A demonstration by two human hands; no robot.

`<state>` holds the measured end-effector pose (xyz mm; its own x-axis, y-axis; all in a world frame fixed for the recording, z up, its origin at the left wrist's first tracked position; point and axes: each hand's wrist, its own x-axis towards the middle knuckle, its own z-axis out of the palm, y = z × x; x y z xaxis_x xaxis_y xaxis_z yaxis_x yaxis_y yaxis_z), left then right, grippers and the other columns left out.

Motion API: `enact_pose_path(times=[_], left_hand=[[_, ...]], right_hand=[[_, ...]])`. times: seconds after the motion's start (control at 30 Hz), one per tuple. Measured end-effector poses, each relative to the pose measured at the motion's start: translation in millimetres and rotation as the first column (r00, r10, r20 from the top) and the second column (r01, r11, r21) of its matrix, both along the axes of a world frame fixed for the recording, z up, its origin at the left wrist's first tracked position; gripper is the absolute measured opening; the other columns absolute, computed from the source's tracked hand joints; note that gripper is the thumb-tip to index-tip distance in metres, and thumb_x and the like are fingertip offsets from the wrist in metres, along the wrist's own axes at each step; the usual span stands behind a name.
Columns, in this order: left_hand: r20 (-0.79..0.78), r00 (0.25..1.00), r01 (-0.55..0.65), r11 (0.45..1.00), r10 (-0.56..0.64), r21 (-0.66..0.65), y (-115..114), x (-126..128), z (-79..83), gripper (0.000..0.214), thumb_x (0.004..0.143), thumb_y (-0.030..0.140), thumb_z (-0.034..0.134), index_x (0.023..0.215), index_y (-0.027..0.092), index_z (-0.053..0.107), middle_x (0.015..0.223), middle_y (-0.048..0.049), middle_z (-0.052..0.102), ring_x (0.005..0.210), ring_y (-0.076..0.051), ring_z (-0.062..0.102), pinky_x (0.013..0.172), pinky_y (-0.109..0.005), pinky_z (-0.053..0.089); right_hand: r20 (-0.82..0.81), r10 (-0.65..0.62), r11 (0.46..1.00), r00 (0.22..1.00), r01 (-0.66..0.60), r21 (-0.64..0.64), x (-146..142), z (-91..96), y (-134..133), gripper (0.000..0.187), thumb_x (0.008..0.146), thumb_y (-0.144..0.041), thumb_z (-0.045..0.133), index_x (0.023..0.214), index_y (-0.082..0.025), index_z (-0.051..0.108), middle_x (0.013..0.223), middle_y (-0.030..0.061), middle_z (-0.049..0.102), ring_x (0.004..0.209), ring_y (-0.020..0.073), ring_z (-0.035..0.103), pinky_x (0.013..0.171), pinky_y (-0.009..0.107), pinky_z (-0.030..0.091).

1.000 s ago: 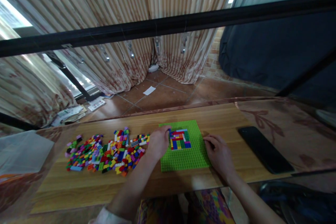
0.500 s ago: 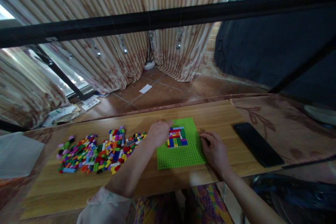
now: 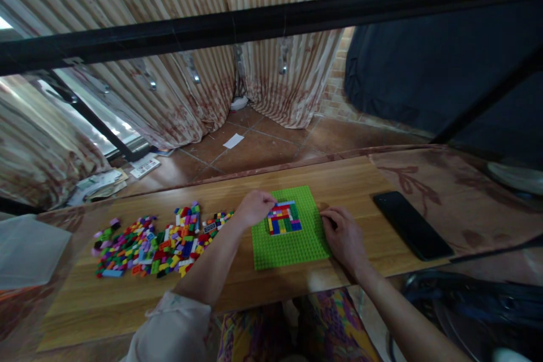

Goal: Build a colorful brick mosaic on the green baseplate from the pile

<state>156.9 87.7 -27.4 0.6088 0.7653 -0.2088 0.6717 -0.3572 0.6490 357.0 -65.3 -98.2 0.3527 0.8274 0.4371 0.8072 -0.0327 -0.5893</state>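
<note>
A green studded baseplate (image 3: 280,251) lies on the wooden board. Near its upper middle sits a compact block of building bricks (image 3: 283,224) in red, yellow, blue, green and white. At this block's upper left corner, beside a blue brick, are the pinched fingertips of my left hand (image 3: 254,207). Whatever is between them is too small and covered to make out. My right hand (image 3: 345,240) rests on the wood with curled fingers, thumb and forefinger against the baseplate's right edge. Left of the plate spreads a loose pile of multicoloured bricks (image 3: 169,243).
The wooden board (image 3: 127,308) lies across a patterned cloth (image 3: 416,172). To the right is a black phone (image 3: 412,225). At the far left stands a translucent plastic container (image 3: 31,251). A dark metal bar (image 3: 263,20) crosses in front of the curtains.
My left fingertips have shifted slightly at the upper left corner of the brick block, showing more of its blue brick. My right hand stays at the baseplate's edge. The view has shifted slightly.
</note>
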Motion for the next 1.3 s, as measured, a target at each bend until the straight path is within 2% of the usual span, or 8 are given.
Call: enact_pose_path(times=[0.23,0.6,1.07,1.3], left_hand=[[0.091,0.993,-0.059,0.987,0.073,-0.147,4,-2,-9.1,0.029,0.079,0.033,0.052,0.078,0.015,0.075,0.064,0.0016,0.066,0.06,-0.012,0.054,0.06,-0.023,0.041],[0.114,0.981,-0.135,0.971,0.16,-0.196,8,0,-14.0,0.023,0.073,0.031,0.059,0.075,0.016,0.075,0.065,0.0,0.068,0.059,-0.011,0.052,0.057,-0.022,0.038],[0.074,0.97,-0.217,0.962,0.232,-0.166,9,6,-22.7,0.016,0.069,0.028,0.066,0.074,0.017,0.077,0.064,-0.001,0.07,0.058,-0.012,0.056,0.057,-0.023,0.042],[0.083,0.971,-0.215,0.972,0.223,-0.1,3,5,-17.3,0.012,0.068,0.026,0.066,0.069,0.018,0.076,0.056,0.001,0.065,0.058,-0.012,0.056,0.059,-0.022,0.043]], right_hand=[[-0.017,-0.001,1.0,1.0,0.001,0.0,1,-1.7,0,0.022,0.089,-0.024,0.048,0.087,-0.019,0.069,0.094,0.0095,0.066,0.088,0.0221,0.061,0.082,0.038,0.05],[-0.024,-0.003,1.0,1.0,0.003,-0.008,2,-1.9,0,0.022,0.088,-0.024,0.048,0.087,-0.019,0.069,0.095,0.0096,0.066,0.09,0.0225,0.061,0.083,0.039,0.049],[-0.006,-0.008,1.0,1.0,0.007,-0.005,0,0.7,0,0.022,0.088,-0.023,0.048,0.086,-0.019,0.07,0.093,0.0092,0.067,0.088,0.0224,0.061,0.082,0.038,0.049],[0.03,-0.007,1.0,1.0,0.007,0.009,1,-4.3,2,0.023,0.088,-0.024,0.046,0.087,-0.019,0.069,0.093,0.0096,0.067,0.087,0.0225,0.061,0.081,0.038,0.05]])
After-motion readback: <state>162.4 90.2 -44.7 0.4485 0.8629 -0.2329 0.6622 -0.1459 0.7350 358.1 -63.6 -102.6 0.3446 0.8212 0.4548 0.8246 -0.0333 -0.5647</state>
